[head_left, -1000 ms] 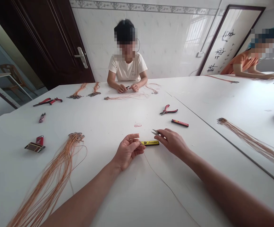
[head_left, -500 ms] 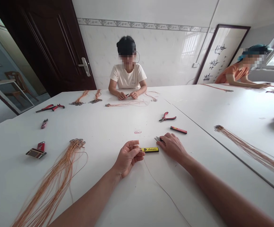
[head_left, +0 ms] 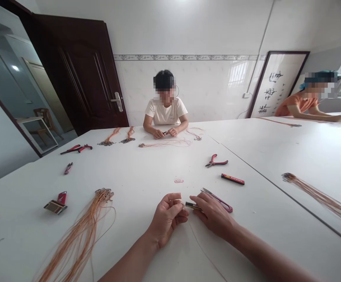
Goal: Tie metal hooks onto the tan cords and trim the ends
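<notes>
My left hand point(head_left: 170, 217) is closed, thumb and fingertips pinching one end of a thin orange cord point(head_left: 201, 246). The cord trails down over the table toward me. What is at the pinched end is small and mostly covered by the fingers. Just right of it, my right hand point(head_left: 213, 211) curls its fingers over a slim yellow and black lighter point(head_left: 192, 205), whose dark end pokes out toward my left hand. Thread snips point(head_left: 225, 205) with a reddish handle lie against the far side of my right hand, partly hidden by it.
Orange cords with metal hooks point(head_left: 104, 194) lie bundled at left, another bundle point(head_left: 289, 178) at right. Pliers point(head_left: 214, 161) and a red lighter point(head_left: 232, 179) lie beyond my hands. At left are a red lighter point(head_left: 61, 197) and more pliers point(head_left: 76, 149). A co-worker point(head_left: 166, 111) sits opposite.
My right hand has let go of the snips, which now lie beside it, and has taken hold of the yellow lighter. My left hand keeps its pinch. The camera view has tilted upward.
</notes>
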Action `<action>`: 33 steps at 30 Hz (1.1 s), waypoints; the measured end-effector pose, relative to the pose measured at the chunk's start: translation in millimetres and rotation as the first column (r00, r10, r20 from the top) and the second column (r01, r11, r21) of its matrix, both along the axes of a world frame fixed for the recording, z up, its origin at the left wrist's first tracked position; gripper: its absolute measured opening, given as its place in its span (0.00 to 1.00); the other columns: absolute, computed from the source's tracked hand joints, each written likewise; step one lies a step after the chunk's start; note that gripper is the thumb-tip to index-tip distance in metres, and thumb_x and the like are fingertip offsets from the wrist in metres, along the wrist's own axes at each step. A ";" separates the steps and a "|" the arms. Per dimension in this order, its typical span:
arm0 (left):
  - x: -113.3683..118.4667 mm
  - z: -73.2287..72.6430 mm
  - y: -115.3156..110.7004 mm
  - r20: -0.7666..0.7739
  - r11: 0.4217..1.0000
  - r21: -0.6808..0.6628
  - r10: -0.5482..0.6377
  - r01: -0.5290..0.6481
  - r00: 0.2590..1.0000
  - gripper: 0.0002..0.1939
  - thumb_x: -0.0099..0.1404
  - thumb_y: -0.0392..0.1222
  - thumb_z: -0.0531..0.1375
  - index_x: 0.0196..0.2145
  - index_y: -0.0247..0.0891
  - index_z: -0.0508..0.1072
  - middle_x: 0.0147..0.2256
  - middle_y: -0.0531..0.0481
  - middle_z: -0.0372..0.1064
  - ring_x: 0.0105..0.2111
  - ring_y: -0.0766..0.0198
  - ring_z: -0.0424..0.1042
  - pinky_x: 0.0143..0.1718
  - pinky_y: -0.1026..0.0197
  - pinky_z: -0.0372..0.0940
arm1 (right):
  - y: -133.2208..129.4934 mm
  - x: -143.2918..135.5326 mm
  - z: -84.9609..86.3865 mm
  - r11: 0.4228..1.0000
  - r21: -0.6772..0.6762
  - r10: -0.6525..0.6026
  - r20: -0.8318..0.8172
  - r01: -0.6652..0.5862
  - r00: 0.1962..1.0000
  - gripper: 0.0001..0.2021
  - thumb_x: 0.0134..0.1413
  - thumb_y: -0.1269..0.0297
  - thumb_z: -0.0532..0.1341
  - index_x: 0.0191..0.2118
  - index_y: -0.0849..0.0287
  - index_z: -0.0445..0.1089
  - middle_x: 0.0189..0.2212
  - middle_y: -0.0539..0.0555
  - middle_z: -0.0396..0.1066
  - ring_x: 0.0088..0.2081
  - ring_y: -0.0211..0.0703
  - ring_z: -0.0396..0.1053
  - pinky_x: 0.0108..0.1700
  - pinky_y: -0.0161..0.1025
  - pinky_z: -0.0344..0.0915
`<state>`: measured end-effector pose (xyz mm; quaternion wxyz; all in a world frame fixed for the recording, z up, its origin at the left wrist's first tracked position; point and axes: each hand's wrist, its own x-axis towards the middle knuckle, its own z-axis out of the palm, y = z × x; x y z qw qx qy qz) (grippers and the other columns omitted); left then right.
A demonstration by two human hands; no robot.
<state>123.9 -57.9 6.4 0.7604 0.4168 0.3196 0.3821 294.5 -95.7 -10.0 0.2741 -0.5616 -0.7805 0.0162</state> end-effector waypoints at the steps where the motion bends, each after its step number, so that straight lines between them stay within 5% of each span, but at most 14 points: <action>1: -0.4 -0.6 0.1 0.002 1.000 0.003 -0.002 0.002 1.000 0.13 0.54 0.37 0.59 0.38 0.40 0.64 0.28 0.54 0.60 0.28 0.68 0.68 0.29 0.64 0.62 | -1.0 0.9 1.3 1.000 -0.007 -0.013 -0.037 0.012 0.999 0.11 0.53 0.70 0.50 0.42 0.56 0.62 0.34 0.55 0.64 0.36 0.41 0.63 0.35 0.38 0.61; 8: -0.5 -1.8 0.9 -0.006 1.000 0.012 -0.015 0.015 1.000 0.13 0.54 0.38 0.59 0.38 0.40 0.64 0.28 0.55 0.60 0.28 0.68 0.68 0.29 0.64 0.62 | -10.1 3.6 20.6 0.938 -0.284 -0.275 -0.268 0.197 0.924 0.04 0.51 0.63 0.49 0.32 0.54 0.58 0.23 0.45 0.62 0.26 0.35 0.59 0.24 0.31 0.51; 14: 1.2 -1.0 0.3 -0.023 0.999 0.019 -0.033 0.033 0.999 0.12 0.55 0.38 0.58 0.38 0.40 0.64 0.28 0.55 0.61 0.28 0.68 0.68 0.31 0.64 0.62 | -10.3 2.1 26.3 0.945 -0.327 -0.150 -0.370 0.023 0.917 0.16 0.56 0.55 0.43 0.23 0.58 0.55 0.19 0.46 0.57 0.23 0.33 0.55 0.25 0.32 0.50; 21: 2.4 -1.2 0.8 -0.050 0.999 0.026 -0.038 0.039 0.998 0.12 0.55 0.37 0.58 0.38 0.40 0.65 0.29 0.54 0.61 0.29 0.67 0.69 0.31 0.64 0.63 | -9.3 10.1 17.8 0.903 -0.429 -0.249 -0.439 0.042 0.863 0.12 0.52 0.54 0.48 0.36 0.55 0.59 0.23 0.46 0.64 0.19 0.31 0.59 0.24 0.32 0.52; 27: 1.4 -0.4 -0.3 -0.076 0.997 0.053 -0.050 0.054 0.996 0.12 0.54 0.39 0.59 0.38 0.40 0.64 0.29 0.54 0.62 0.29 0.67 0.69 0.31 0.63 0.63 | -5.0 4.6 23.1 0.902 -0.424 -0.257 -0.384 0.077 0.887 0.22 0.55 0.49 0.40 0.26 0.58 0.61 0.17 0.46 0.58 0.20 0.32 0.55 0.21 0.31 0.46; 33: 1.7 0.0 -1.7 -0.086 0.995 0.077 -0.057 0.063 0.995 0.13 0.54 0.39 0.59 0.38 0.39 0.64 0.29 0.54 0.62 0.28 0.67 0.69 0.31 0.63 0.63 | -5.0 -3.6 22.5 0.907 -0.421 -0.194 -0.447 -0.015 0.873 0.26 0.56 0.47 0.38 0.20 0.60 0.57 0.16 0.47 0.56 0.20 0.32 0.53 0.23 0.32 0.48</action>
